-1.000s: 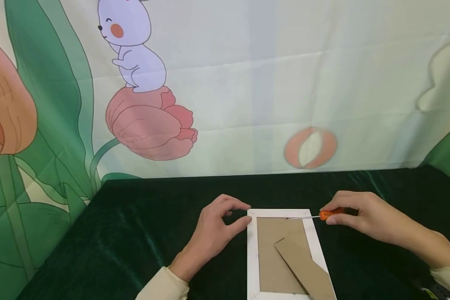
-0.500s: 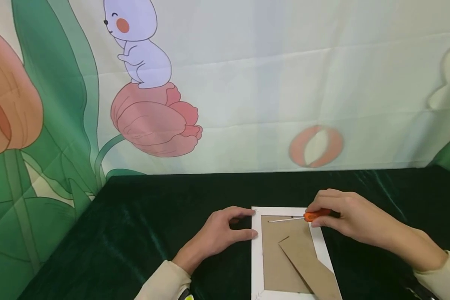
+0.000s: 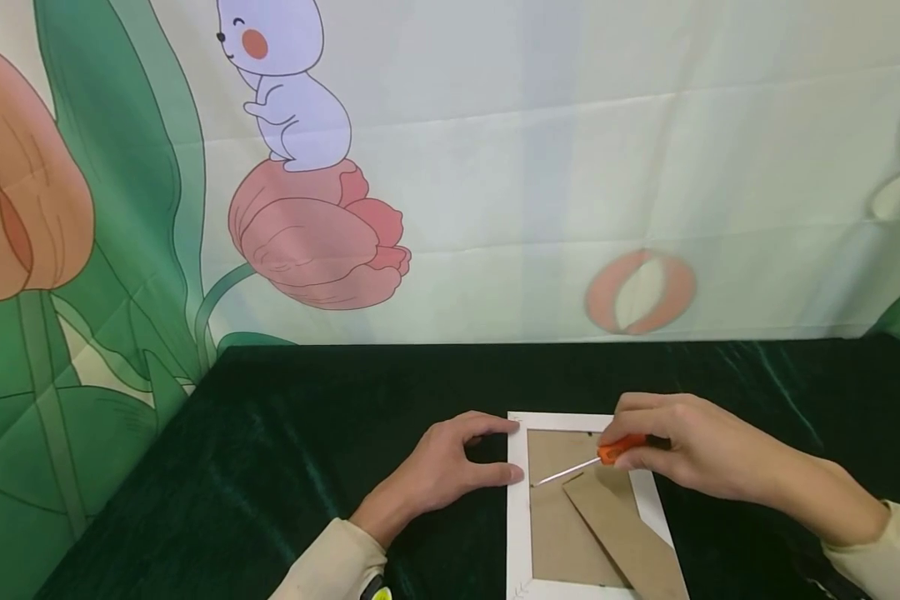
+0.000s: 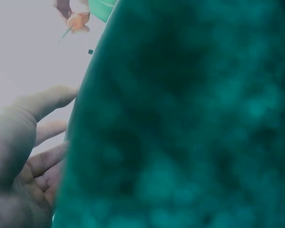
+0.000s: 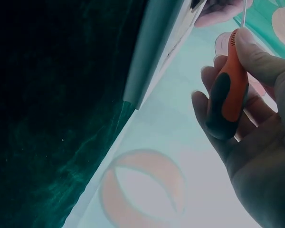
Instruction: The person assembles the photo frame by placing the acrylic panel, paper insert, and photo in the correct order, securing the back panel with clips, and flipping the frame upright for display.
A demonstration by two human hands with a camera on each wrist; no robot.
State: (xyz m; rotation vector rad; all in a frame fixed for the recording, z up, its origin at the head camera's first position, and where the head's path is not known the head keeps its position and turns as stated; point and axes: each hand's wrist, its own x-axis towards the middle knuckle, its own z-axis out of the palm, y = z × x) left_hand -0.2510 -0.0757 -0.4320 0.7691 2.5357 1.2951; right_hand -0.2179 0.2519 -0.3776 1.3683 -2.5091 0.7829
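Observation:
A white picture frame (image 3: 520, 533) lies back up in the head view, with a brown backing board (image 3: 558, 542) inside it. The angled brown stand flap (image 3: 630, 533) lies over that board. My left hand (image 3: 438, 467) rests its thumb and fingertips on the frame's left edge, spread apart. My right hand (image 3: 682, 442) grips an orange-and-black screwdriver (image 5: 234, 90) by its handle. The thin metal shaft points down and left, its tip at the inner left edge of the frame. In the left wrist view, the screwdriver (image 4: 78, 21) shows beyond my left hand (image 4: 19, 147).
Dark green velvety cloth (image 3: 285, 450) covers the table. Behind it hangs a cloth backdrop (image 3: 465, 208) printed with flowers and a white animal. Several small dark tabs sit along the frame's inner edges.
The screwdriver tip has moved left along the top of the backing board, then down to the left inner edge. My left thumb has moved lower on the frame's edge; the head view has shifted slightly.

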